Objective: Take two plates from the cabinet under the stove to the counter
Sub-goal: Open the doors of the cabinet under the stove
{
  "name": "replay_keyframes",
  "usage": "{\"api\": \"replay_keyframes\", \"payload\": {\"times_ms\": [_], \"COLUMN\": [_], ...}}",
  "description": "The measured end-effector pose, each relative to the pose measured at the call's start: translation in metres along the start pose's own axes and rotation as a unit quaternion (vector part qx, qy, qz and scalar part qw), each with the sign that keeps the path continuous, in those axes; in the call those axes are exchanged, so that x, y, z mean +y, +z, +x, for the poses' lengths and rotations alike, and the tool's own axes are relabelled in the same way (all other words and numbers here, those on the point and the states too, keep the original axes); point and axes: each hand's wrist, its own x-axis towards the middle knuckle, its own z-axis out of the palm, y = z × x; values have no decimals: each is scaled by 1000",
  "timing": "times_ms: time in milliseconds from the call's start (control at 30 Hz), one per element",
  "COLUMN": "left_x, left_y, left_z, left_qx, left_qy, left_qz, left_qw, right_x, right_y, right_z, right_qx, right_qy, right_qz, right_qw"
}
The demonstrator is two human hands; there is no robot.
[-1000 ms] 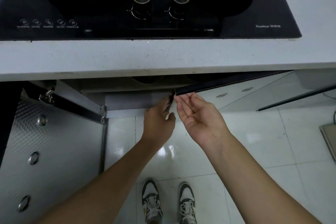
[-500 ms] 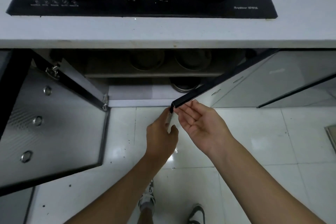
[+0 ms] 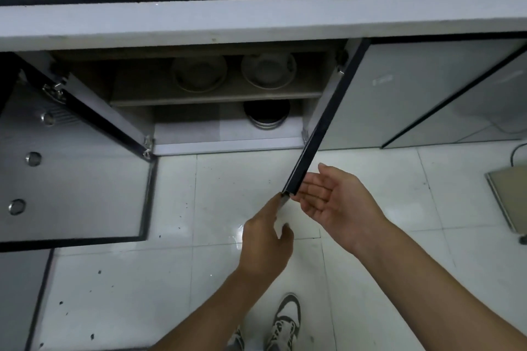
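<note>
Lying far and above both hands, stacked plates (image 3: 199, 72) are seen on the cabinet shelf (image 3: 216, 98); right door's (image 3: 310, 139) edge is pinched by left hand (image 3: 266, 239), right hand (image 3: 333, 199) spread, nearer.

I'm seeing white tiled floor (image 3: 114, 279) lying below black pot (image 3: 266, 115); sneaker (image 3: 286, 319) standing on floor far below pot; flat grey scale-like board (image 3: 510, 202) lying right of pot, cable (image 3: 516, 151) trailing nearby.
</note>
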Motion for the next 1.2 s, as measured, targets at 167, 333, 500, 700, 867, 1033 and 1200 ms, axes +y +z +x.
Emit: {"api": "replay_keyframes", "payload": {"times_ms": [167,333,500,700,867,1033,1200], "left_x": [21,39,63,87,89,84,86], "left_y": [40,87,123,145,141,127,105], "left_z": [-24,-36,-37,-30,-21,-15,-3], "left_qx": [-47,-93,-157,-225,-243,-239,-201], "left_qy": [39,33,47,76,103,110,134], "left_qz": [-26,-30,-25,7,26,64,136], "left_qw": [998,995,986,971,964,962,961], "right_x": [-8,-21,-39,-57,-59,-55,-52], "right_y": [-46,-90,-128,-158,-163,-156,-149], "right_z": [-17,-30,-36,-42,-43,-47,-54], "right_qx": [73,132,192,243,255,260,290], "right_qy": [-33,-74,-90,-125,-137,-141,-203], "right_qz": [-93,-141,-173,-221,-236,-264,-378], "right_qw": [992,978,962,936,927,918,855]}}
